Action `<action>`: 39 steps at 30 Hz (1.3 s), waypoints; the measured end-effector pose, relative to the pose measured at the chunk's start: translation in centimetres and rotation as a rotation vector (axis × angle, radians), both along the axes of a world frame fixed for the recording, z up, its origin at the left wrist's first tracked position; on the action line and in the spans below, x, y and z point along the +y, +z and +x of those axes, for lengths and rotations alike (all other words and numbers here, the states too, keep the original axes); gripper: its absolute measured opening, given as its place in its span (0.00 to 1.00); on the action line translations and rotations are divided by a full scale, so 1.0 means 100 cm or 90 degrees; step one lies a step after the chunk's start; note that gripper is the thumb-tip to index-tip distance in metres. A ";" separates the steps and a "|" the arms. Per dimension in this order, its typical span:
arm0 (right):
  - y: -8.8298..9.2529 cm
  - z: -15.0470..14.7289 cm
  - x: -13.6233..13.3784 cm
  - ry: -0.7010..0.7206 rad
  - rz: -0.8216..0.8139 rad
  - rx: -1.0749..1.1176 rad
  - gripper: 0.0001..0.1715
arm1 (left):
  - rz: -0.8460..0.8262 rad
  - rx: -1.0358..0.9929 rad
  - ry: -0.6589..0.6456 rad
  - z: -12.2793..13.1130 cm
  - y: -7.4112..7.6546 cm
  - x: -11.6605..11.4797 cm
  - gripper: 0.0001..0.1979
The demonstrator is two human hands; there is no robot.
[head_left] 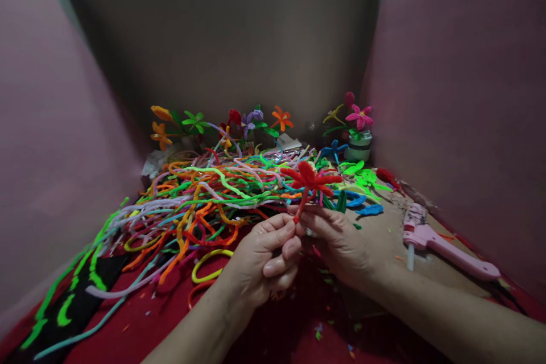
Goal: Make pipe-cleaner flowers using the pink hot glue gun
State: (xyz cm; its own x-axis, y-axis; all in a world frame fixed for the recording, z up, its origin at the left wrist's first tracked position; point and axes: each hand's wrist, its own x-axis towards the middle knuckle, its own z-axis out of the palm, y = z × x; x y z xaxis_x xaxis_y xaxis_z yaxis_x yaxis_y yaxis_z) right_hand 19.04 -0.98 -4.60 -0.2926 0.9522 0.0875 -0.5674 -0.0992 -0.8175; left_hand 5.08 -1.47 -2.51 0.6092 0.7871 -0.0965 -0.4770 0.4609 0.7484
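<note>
A red pipe-cleaner flower (307, 179) with spread petals stands upright between my hands, its short red stem pointing down. My left hand (267, 253) pinches the lower end of that stem between thumb and fingers. Close against it, my right hand (336, 242) has its fingers closed at the same stem end; something pale shows under its fingers, too hidden to name. Just behind the hands lies a large heap of colourful pipe cleaners (222, 182). Dark green leaf shapes (341, 202) and blue petal pieces (369, 210) rest beyond my right hand.
A pink glue gun (452, 250) lies on the cardboard (390, 239) at right, its cord running off to the right edge. Finished flowers (245, 122) stand along the back wall, some in a small jar (358, 147). Yellow scissors handles (209, 264) show near my left wrist. Walls close in both sides.
</note>
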 end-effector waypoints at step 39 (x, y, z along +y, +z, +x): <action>0.004 -0.003 -0.004 0.006 0.035 0.003 0.08 | 0.074 0.013 -0.029 -0.003 0.001 0.000 0.07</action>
State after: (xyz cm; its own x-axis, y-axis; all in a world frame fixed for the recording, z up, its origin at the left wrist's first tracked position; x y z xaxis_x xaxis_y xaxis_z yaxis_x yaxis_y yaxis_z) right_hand 18.73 -1.33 -4.23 -0.3015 0.9430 0.1411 -0.5710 -0.0601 -0.8187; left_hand 4.79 -1.48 -2.42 0.6436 0.7651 -0.0195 -0.4417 0.3920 0.8070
